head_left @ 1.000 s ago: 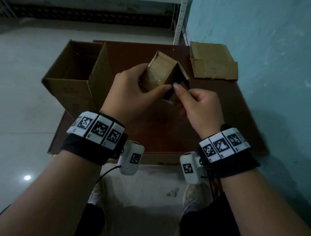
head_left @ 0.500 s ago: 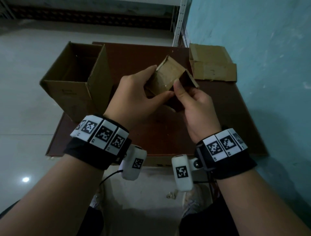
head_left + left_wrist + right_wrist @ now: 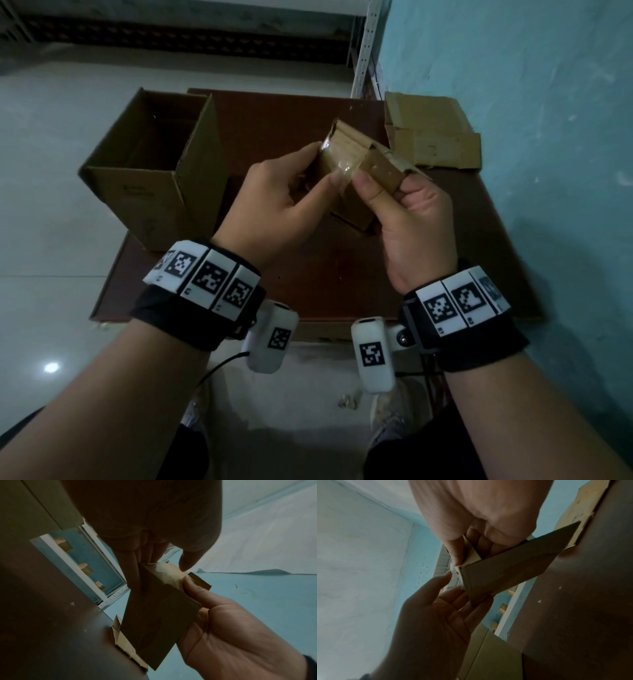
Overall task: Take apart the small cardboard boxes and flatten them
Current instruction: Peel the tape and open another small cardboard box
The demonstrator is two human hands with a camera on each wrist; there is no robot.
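Note:
I hold a small brown cardboard box (image 3: 356, 161) above the table, its clear-taped seam turned up toward me. My left hand (image 3: 301, 185) grips its left end, thumb on the tape and fingers behind. My right hand (image 3: 394, 192) pinches the right flap, thumb on top and fingers curled under it. In the left wrist view the small box (image 3: 154, 615) hangs between my left hand's fingers (image 3: 133, 563) and my right hand (image 3: 223, 628). Seen from the right wrist, the small box (image 3: 505, 572) rests on my left hand (image 3: 436, 615), whose fingers lie fairly straight.
A large open cardboard box (image 3: 150, 164) stands on the left edge of the brown table (image 3: 342, 274). Flattened cardboard (image 3: 431, 137) lies at the back right by the blue wall (image 3: 548, 137). A metal shelf post (image 3: 366, 51) stands behind the table.
The small box has turned so its taped seam faces up. My right hand has shifted from the box's near corner to pinching the right flap; both hands sit slightly lower.

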